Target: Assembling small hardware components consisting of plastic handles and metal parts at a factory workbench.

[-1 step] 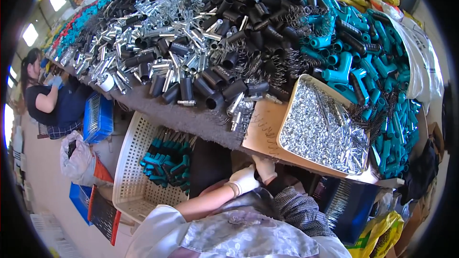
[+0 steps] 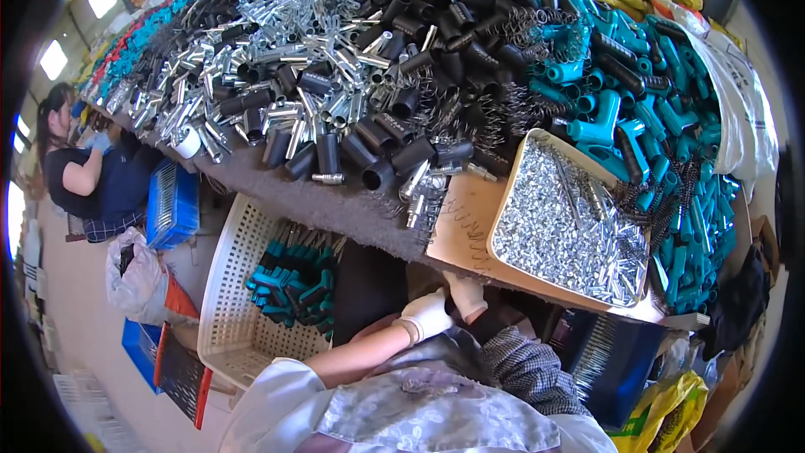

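My left hand [image 2: 428,316], in a pale glove, is low in front of my lap, just below the near edge of the table. Close beside it, my right hand [image 2: 466,292], also gloved, reaches under the edge of the wooden board [image 2: 463,216]. The fingers of both hands are mostly hidden, so whether they grip anything does not show. Above the hands, on the board, lies a cream tray [image 2: 501,253] filled with small silver metal pieces [image 2: 558,218]. To the left of my hands, a white perforated basket [image 2: 220,319] holds several teal-handled tools [image 2: 289,285].
The table is heaped with metal tubes [image 2: 285,50], black sleeves [image 2: 377,174], dark springs [image 2: 495,109] and teal gun-shaped housings [image 2: 597,122]. A dark blue bin [image 2: 629,369] with metal rods stands at lower right. A co-worker [image 2: 75,168] sits at left beside a blue crate [image 2: 172,205].
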The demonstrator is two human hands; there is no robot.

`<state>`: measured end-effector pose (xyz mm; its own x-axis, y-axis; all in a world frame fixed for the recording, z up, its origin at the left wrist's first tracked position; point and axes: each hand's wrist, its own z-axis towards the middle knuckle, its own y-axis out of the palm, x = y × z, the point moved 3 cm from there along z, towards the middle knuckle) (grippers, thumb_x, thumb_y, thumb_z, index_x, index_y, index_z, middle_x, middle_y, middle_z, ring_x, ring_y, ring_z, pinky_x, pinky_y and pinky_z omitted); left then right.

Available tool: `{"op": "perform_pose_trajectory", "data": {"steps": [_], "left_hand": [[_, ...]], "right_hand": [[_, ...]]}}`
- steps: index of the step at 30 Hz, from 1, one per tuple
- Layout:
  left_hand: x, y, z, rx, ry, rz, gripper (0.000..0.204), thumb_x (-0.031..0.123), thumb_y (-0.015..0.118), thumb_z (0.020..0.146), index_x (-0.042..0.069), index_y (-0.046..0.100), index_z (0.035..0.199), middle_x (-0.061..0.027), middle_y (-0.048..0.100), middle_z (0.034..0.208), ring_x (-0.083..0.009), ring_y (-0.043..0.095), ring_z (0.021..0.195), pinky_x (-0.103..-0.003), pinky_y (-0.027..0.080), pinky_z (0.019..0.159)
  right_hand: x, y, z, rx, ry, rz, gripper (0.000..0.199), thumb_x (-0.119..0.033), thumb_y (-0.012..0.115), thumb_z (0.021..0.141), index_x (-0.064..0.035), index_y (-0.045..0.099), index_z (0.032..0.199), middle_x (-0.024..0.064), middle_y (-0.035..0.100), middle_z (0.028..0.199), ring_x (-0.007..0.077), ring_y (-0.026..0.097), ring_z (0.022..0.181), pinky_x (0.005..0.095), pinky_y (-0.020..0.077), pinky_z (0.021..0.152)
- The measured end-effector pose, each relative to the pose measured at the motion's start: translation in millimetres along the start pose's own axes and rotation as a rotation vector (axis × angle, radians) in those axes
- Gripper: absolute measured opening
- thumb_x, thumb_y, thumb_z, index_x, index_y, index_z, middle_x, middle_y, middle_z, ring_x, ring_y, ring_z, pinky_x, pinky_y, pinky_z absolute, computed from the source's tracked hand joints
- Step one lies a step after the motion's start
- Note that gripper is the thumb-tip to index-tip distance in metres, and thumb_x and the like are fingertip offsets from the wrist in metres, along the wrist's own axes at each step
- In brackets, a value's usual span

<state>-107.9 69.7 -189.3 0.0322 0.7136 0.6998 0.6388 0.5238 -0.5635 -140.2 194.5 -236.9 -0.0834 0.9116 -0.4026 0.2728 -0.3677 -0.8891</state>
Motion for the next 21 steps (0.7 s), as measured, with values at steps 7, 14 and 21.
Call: {"op": "perform_pose_trajectory", "data": {"steps": [7, 14, 21], "left_hand": [[-36, 60, 34, 0.124, -0.059, -0.012, 0.040, 0.025, 0.059, 0.087, -0.007, 0.067, 0.110, -0.0277, 0.073, 0.099, -0.0431, 0.072, 0.090, -0.050, 0.057, 0.078], [23, -100, -53, 0.124, 0.367, -0.073, 0.048, 0.030, 0.072, 0.079, 0.002, 0.066, 0.117, -0.0251, 0.070, 0.107, -0.0428, 0.069, 0.097, -0.048, 0.055, 0.086], [-76, -254, -264, 1.013, -0.068, -0.373, 0.042, 0.009, 0.063, 0.088, -0.006, 0.064, 0.128, -0.0087, 0.070, 0.098, -0.0116, 0.063, 0.072, -0.027, 0.053, 0.067]], "right_hand": [[17, 34, 3, -0.072, 0.267, 0.148, 0.046, -0.037, 0.058, 0.097, -0.0111, 0.062, 0.135, 0.0150, 0.062, 0.140, 0.0398, 0.054, 0.131, 0.0497, 0.0389, 0.114], [99, 26, -31, 0.351, 0.263, 1.239, 0.038, -0.020, 0.060, 0.101, 0.0009, 0.059, 0.133, 0.0146, 0.068, 0.121, 0.0221, 0.065, 0.114, 0.0331, 0.0494, 0.102], [54, -9, -126, 0.236, 0.373, 1.869, 0.044, -0.030, 0.061, 0.101, -0.0030, 0.058, 0.135, 0.0127, 0.066, 0.116, 0.0246, 0.063, 0.103, 0.0376, 0.0505, 0.095]]}}
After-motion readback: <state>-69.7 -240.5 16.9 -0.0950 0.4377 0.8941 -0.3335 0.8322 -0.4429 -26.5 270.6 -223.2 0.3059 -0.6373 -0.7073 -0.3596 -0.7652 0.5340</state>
